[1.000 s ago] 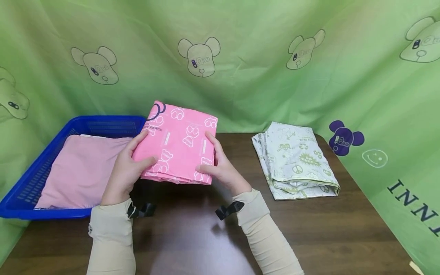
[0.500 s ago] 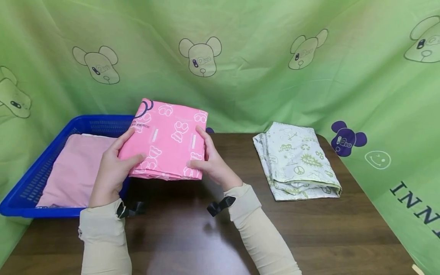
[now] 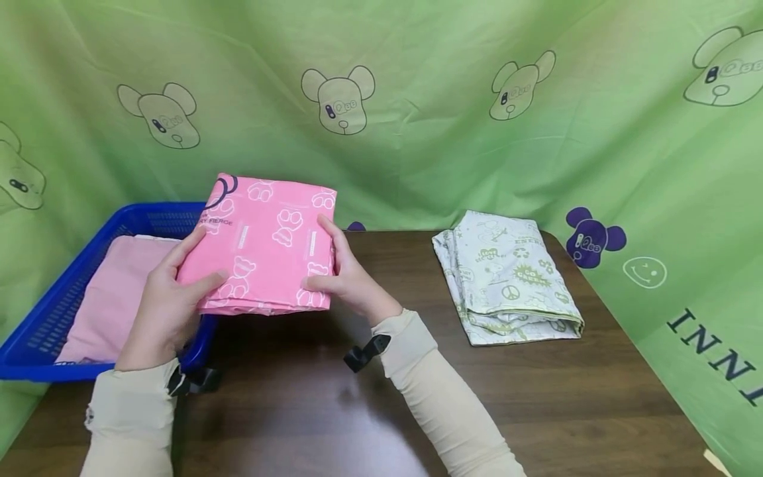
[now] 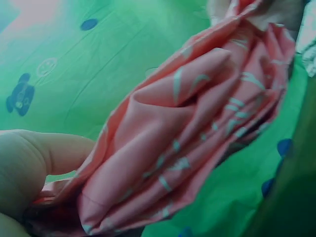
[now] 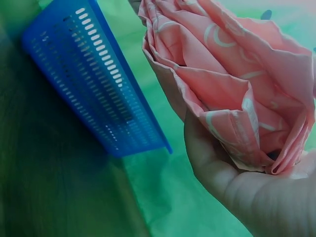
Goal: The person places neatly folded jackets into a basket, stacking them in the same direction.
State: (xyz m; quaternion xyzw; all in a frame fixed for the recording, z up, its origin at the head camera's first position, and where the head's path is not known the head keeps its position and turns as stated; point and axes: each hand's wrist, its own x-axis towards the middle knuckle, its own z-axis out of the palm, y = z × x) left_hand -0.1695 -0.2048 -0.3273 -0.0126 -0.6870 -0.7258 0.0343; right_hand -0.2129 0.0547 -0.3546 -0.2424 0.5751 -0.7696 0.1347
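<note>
A bright pink folded cloth point(image 3: 268, 245) with white bear prints is held above the table between both hands. My left hand point(image 3: 163, 301) grips its left side, thumb on top and fingers beneath. On the opposite side my right hand point(image 3: 352, 278) pinches the edge the same way. Both wrist views show the cloth's layered, bunched folds, seen in the left wrist view as a pink bundle point(image 4: 163, 128). The cloth's left part overlaps the blue basket point(image 3: 38, 324) in the head view. Inside that basket lies a paler pink cloth point(image 3: 119, 298).
A white folded cloth point(image 3: 507, 271) with green prints lies on the right of the brown wooden table point(image 3: 357, 411). Behind and beside the table hangs a green curtain point(image 3: 405, 152) with bear drawings.
Both hands have carried the bright pink cloth leftward, from beside the basket to over its right edge. The grip looks the same. The white-and-green cloth has stayed in place.
</note>
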